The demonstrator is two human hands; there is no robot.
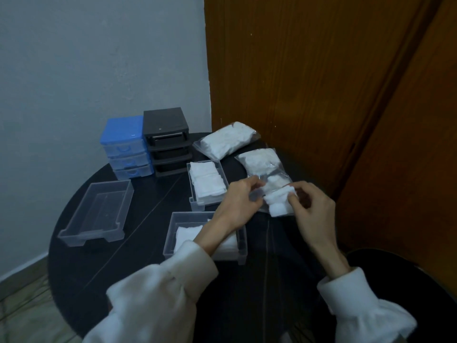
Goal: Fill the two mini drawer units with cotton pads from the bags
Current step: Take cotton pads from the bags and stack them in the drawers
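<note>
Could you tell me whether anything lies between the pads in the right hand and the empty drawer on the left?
Yes: the left hand and the two part-filled drawers lie between the pads and the empty drawer.

Left hand (241, 201) and right hand (312, 209), fingers curled, each a pinching grip.

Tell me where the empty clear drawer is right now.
In the head view, the empty clear drawer sits on the left of the round black table, in front of the blue drawer unit and left of the two drawers holding pads.
</note>
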